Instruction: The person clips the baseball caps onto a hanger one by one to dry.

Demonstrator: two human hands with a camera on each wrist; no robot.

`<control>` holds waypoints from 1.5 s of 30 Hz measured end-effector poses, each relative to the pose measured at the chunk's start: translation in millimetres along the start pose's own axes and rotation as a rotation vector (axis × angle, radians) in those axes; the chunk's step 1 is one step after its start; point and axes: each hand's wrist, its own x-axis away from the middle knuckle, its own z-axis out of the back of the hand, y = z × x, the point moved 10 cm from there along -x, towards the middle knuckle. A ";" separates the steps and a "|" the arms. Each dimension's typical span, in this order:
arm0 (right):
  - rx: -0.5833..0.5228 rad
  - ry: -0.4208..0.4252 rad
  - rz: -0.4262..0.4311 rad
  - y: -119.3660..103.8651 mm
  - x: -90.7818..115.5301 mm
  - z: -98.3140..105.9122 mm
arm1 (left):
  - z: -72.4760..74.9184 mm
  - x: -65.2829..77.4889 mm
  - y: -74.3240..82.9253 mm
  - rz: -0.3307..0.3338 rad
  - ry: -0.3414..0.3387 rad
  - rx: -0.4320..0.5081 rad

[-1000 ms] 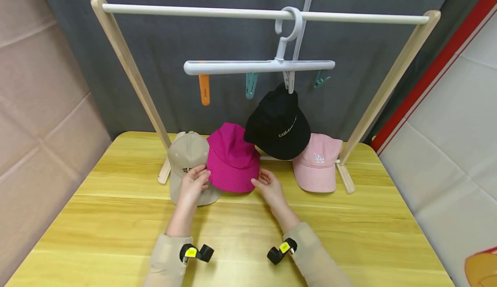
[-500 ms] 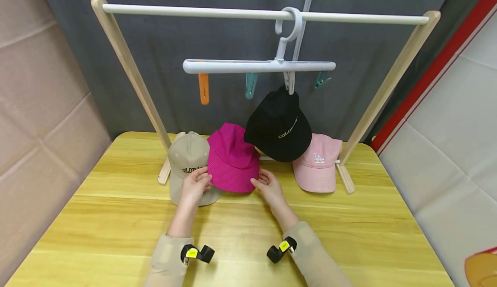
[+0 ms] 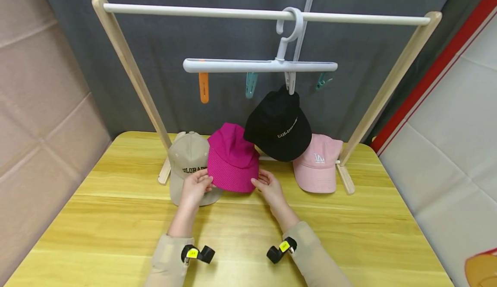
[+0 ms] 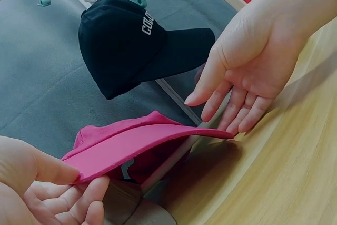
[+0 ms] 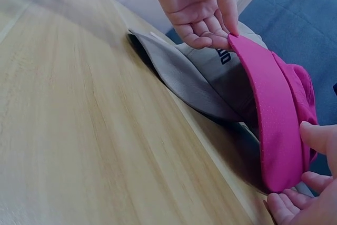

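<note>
A magenta cap (image 3: 233, 172) with a dotted brim sits on the table, its left side overlapping a beige cap (image 3: 190, 157). My left hand (image 3: 196, 187) pinches the left corner of its brim, thumb on top and fingers below, as the left wrist view shows. At the brim's right edge is my right hand (image 3: 270, 188), thumb and fingers spread apart around the edge; in the left wrist view the thumb is clear of the brim and the fingertips are near it. A black cap (image 3: 279, 125) hangs above from a white clip (image 3: 290, 83).
A pink cap (image 3: 316, 164) stands at the right. Over the caps, a white hanger (image 3: 256, 66) carries an orange clip (image 3: 203, 88) and two teal ones. It hangs from the rail (image 3: 194, 11) of a wooden rack standing on the table (image 3: 240, 235).
My left hand has shifted slightly right and down, from beside the magenta cap's brim to gripping its left corner. The right hand has hardly moved. The hanger sways a little.
</note>
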 end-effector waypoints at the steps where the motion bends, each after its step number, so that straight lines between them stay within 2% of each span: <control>1: -0.002 0.000 0.001 -0.1 0.0 -0.1 | -0.1 0.0 0.0 0.000 0.000 0.001; 21: -0.064 0.010 -0.002 0.1 2.1 1.7 | 0.1 0.8 -0.6 0.019 -0.008 -0.019; 33: -0.174 0.013 -0.014 0.6 3.1 0.7 | 1.4 3.1 1.2 0.017 -0.023 -0.032; 45: -0.094 0.047 -0.015 5.3 0.9 4.8 | 2.4 8.9 3.0 -0.003 -0.029 -0.019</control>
